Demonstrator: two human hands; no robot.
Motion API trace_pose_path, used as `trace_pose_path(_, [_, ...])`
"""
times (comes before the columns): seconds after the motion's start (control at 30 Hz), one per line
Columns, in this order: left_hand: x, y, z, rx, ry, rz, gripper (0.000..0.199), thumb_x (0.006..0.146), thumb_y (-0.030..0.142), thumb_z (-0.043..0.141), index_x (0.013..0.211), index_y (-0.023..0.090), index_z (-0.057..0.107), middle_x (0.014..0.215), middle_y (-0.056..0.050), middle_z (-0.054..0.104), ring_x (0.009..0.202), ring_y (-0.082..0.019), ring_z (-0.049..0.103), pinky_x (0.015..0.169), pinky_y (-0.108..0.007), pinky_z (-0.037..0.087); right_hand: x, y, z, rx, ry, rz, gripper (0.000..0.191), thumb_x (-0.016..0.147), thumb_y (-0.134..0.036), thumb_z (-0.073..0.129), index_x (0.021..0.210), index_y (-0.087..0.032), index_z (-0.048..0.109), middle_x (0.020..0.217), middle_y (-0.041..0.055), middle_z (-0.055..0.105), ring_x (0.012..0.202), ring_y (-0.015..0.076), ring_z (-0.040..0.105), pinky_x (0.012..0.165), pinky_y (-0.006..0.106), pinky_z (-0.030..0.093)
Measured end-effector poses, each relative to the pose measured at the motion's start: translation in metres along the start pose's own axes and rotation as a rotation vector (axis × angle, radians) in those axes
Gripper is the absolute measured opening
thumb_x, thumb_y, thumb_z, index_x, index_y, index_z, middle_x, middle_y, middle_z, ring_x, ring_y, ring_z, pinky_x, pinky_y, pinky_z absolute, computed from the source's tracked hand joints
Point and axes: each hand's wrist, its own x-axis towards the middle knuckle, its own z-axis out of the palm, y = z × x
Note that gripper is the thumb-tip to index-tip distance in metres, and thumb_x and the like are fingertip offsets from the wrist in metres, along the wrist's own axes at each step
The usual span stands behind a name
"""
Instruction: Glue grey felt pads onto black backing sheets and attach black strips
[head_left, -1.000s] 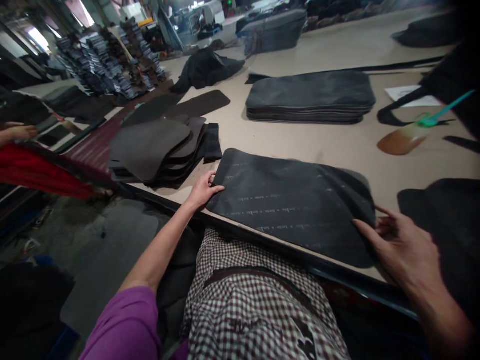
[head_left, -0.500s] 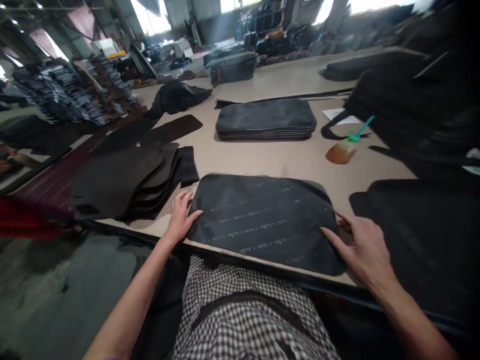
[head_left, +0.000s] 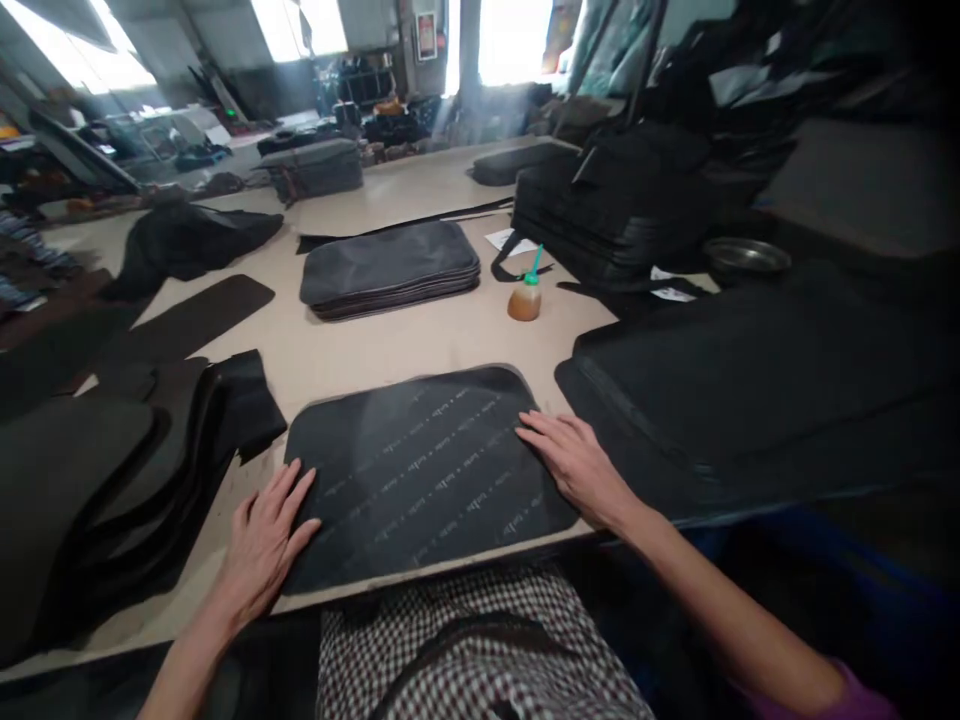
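Observation:
A dark rounded-corner fabric panel with rows of pale printed lettering lies flat at the table's front edge. My left hand rests on its left edge, fingers spread. At the opposite side, my right hand lies with outstretched fingers over the right edge. Neither hand grips anything. Beyond the panel sits a neat stack of similar dark panels. A squat bottle of amber liquid with a green nozzle stands to the right of that stack.
Layered dark sheets spread over the table's left side. Large dark material covers the right, with a black pile and a metal bowl behind it. The pale tabletop shows between them.
The view has swung right, so the table's things appear farther left. My right hand has gone from holding the panel's edge between thumb and fingers to lying flat on it.

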Motion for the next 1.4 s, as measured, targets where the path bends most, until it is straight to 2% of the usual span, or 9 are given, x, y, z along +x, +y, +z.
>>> trace_pose_path(0.17, [0.024, -0.009, -0.004, -0.027, 0.016, 0.022, 0.057, 0.106, 0.043, 0.035, 0.161, 0.032, 0.026, 0.166, -0.010, 0.034, 0.153, -0.029, 0.032, 0.119, -0.056, 0.029, 0.019, -0.002, -0.012, -0.019, 0.034, 0.045, 0.033, 0.103, -0.016, 0.042, 0.127, -0.022, 0.064, 0.147, 0.0115, 0.057, 0.136, 0.0257, 0.052, 0.113, 0.053, 0.039])
trace_pose_path(0.27, [0.051, -0.013, -0.007, -0.060, 0.069, 0.062, 0.058, 0.105, 0.049, 0.036, 0.159, 0.030, 0.028, 0.163, -0.010, 0.038, 0.150, -0.029, 0.036, 0.117, -0.052, 0.034, 0.045, 0.006, -0.017, -0.062, 0.047, 0.099, 0.031, 0.105, -0.024, 0.044, 0.130, -0.020, 0.062, 0.145, 0.0128, 0.058, 0.131, 0.0269, 0.056, 0.110, 0.051, 0.042])
trace_pose_path(0.4, [0.087, -0.007, -0.008, -0.058, 0.073, 0.085, 0.057, 0.107, 0.049, 0.032, 0.159, 0.028, 0.029, 0.162, -0.012, 0.039, 0.149, -0.029, 0.038, 0.115, -0.051, 0.036, 0.082, 0.011, -0.015, -0.101, 0.013, 0.088, 0.041, 0.107, -0.033, 0.045, 0.142, -0.015, 0.054, 0.148, 0.0155, 0.055, 0.134, 0.0290, 0.053, 0.109, 0.049, 0.043])
trace_pose_path(0.53, [0.105, 0.012, -0.004, -0.013, -0.021, 0.175, 0.061, 0.107, 0.050, 0.030, 0.163, 0.028, 0.020, 0.169, -0.011, 0.025, 0.155, -0.027, 0.026, 0.121, -0.053, 0.026, 0.101, -0.002, -0.001, -0.125, -0.080, -0.056, 0.060, 0.106, -0.052, 0.043, 0.153, -0.015, 0.043, 0.162, 0.0156, 0.038, 0.150, 0.0288, 0.035, 0.119, 0.051, 0.032])
trace_pose_path(0.67, [0.115, 0.024, 0.001, 0.069, -0.079, 0.259, 0.066, 0.106, 0.055, 0.032, 0.164, 0.029, 0.017, 0.172, -0.008, 0.016, 0.158, -0.027, 0.018, 0.123, -0.055, 0.021, 0.103, -0.012, 0.019, -0.152, -0.168, -0.067, 0.079, 0.102, -0.070, 0.035, 0.159, -0.015, 0.035, 0.166, 0.0147, 0.029, 0.155, 0.0276, 0.024, 0.124, 0.054, 0.022])
trace_pose_path(0.87, [0.122, 0.025, 0.005, 0.126, -0.081, 0.271, 0.067, 0.105, 0.059, 0.031, 0.163, 0.027, 0.023, 0.171, -0.009, 0.016, 0.157, -0.029, 0.019, 0.123, -0.056, 0.021, 0.104, -0.004, 0.030, -0.229, -0.195, 0.024, 0.080, 0.102, -0.071, 0.032, 0.158, -0.014, 0.039, 0.166, 0.0176, 0.026, 0.155, 0.0295, 0.023, 0.125, 0.056, 0.018])
trace_pose_path(1.13, [0.125, 0.020, 0.002, 0.098, -0.110, 0.184, 0.072, 0.103, 0.064, 0.029, 0.163, 0.024, 0.024, 0.171, -0.010, 0.016, 0.158, -0.028, 0.018, 0.125, -0.055, 0.019, 0.102, 0.001, 0.041, -0.273, -0.150, 0.092, 0.083, 0.100, -0.073, 0.029, 0.159, -0.016, 0.038, 0.167, 0.0174, 0.026, 0.155, 0.0343, 0.022, 0.124, 0.054, 0.020])
trace_pose_path(1.4, [0.130, -0.005, -0.001, -0.062, -0.111, 0.037, 0.075, 0.103, 0.063, 0.031, 0.163, 0.018, 0.025, 0.170, -0.012, 0.021, 0.158, -0.026, 0.019, 0.127, -0.049, 0.017, 0.098, 0.013, 0.055, -0.257, -0.087, 0.049, 0.082, 0.102, -0.068, 0.020, 0.158, -0.011, 0.038, 0.167, 0.0192, 0.025, 0.155, 0.0326, 0.020, 0.124, 0.054, 0.019])
